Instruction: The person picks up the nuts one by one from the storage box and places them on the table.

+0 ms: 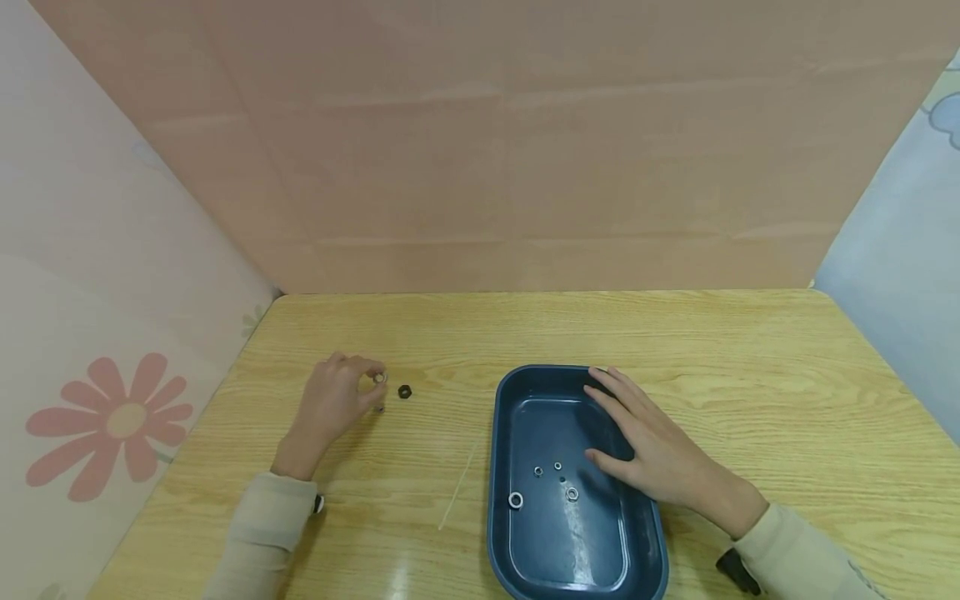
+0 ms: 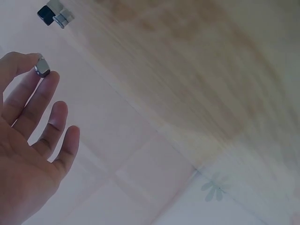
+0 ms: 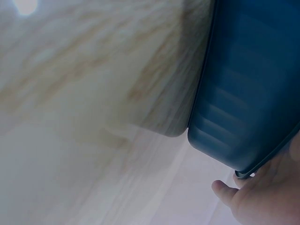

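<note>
My left hand (image 1: 333,406) pinches a silver hex nut (image 2: 42,67) between thumb and fingertips, just above the table at the left. Two more nuts lie close by it: a black nut (image 1: 405,392) to its right and a small silver nut (image 1: 379,408), partly hidden by the hand in the head view. Over the right rim of a dark blue tray (image 1: 555,554) rests my right hand (image 1: 658,460), its fingers extended and spread above the inside. The right wrist view shows that hand at the tray's edge, largely cut off by the frame.
Inside the tray lie several nuts, among them a larger silver nut (image 1: 515,500) near the left wall and another nut (image 1: 572,494) near the middle. A thin pale strip (image 1: 459,487) lies on the wooden table (image 1: 420,542) left of the tray. A draped backdrop (image 1: 480,167) stands behind.
</note>
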Demonstrator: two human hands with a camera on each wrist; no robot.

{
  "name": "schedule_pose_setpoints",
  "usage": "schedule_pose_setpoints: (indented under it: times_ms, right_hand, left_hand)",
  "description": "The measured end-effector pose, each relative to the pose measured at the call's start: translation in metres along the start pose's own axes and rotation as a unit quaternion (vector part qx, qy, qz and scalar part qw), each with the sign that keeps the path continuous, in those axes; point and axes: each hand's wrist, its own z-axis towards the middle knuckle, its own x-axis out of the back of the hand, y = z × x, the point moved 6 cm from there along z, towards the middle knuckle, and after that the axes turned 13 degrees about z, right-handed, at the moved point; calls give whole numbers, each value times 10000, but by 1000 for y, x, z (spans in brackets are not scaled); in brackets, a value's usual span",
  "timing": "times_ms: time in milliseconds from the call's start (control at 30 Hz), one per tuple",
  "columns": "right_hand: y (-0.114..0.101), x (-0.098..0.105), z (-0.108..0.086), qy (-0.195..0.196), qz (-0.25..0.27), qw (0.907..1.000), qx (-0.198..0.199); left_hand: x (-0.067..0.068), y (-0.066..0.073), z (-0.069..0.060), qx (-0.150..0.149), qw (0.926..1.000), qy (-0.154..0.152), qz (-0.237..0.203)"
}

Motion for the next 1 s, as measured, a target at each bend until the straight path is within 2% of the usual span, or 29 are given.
schedule_pose_setpoints:
  times_ms: [200,600,1000]
  right_hand:
    - [-1,0,0,47,20,10000,80]
    - [1,-1,-1,-92,34,9999,-84]
    - [0,-1,-2,-92,75,9999,-86]
  left_hand:
    - [-5,-2,0,23,9996,-257,61]
    - [-10,-2,-2,56,9972,-745,91]
    - [-12,-4,-4,69,9943,-1045,176]
